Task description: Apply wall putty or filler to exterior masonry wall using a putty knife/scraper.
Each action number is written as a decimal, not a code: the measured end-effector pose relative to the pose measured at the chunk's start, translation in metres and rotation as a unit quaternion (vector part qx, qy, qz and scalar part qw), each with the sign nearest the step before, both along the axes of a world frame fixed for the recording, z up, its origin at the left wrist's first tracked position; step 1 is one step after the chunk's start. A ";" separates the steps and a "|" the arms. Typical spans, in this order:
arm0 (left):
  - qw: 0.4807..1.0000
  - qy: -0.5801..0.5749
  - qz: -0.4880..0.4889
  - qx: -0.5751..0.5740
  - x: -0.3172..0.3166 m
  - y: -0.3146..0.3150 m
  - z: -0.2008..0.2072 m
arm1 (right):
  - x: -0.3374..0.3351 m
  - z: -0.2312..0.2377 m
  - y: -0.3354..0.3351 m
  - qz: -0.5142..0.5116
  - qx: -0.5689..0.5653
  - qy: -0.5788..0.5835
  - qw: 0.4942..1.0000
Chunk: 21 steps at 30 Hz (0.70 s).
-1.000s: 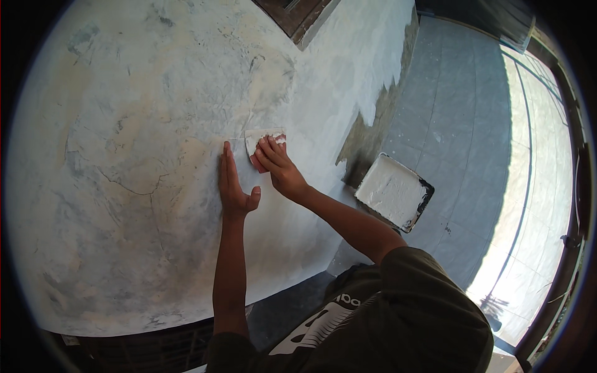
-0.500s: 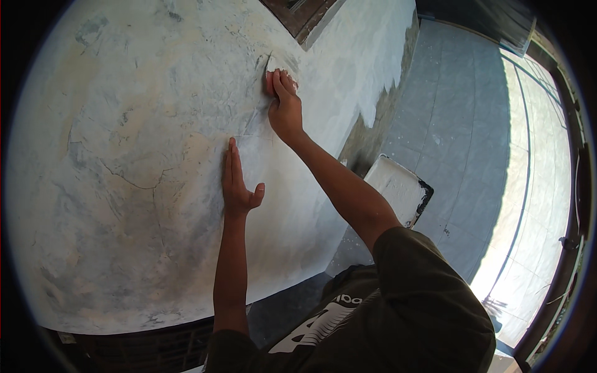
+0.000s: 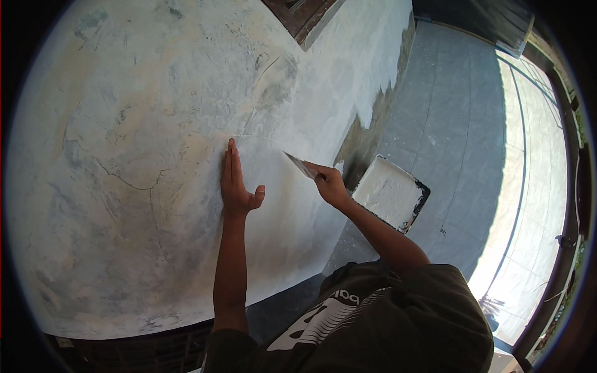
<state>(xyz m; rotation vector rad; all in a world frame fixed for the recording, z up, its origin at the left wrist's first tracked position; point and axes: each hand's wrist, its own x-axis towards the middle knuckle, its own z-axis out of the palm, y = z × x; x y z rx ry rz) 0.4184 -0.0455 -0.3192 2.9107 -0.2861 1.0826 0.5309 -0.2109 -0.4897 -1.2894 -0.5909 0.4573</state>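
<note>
My left hand (image 3: 236, 183) rests against the patchy white and grey wall (image 3: 155, 124), fingers stretched upward and thumb out to the side. To its right, my right hand (image 3: 331, 184) grips a putty knife (image 3: 300, 164), whose flat thin blade points up and to the left. The blade appears to be off the wall, or only close to it; the gap is hard to judge. A fresh scraped smear of filler shows on the wall above both hands. Beyond my right hand sits a square dark-edged tray (image 3: 390, 194) spread with white filler.
A brown wooden frame (image 3: 303, 18) is set into the wall at the top. Grey tiled floor (image 3: 435, 124) stretches along the right, with a sunlit strip (image 3: 528, 186) farther out. A dark covered object (image 3: 482, 25) stands at the far top right.
My right hand has come down and to the right from high on the wall, bringing the putty knife with it toward the tray. My left hand stays in place.
</note>
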 end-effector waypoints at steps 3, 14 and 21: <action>1.000 0.000 0.001 -0.008 0.002 0.000 -0.003 | 0.030 0.016 0.013 -0.072 0.103 0.025 0.992; 1.000 -0.002 0.004 0.002 0.003 -0.002 0.000 | 0.134 0.158 0.080 -0.351 0.170 -0.301 0.870; 1.000 0.000 0.005 0.003 -0.001 0.000 -0.002 | 0.078 0.142 0.112 -0.292 0.129 -0.291 0.902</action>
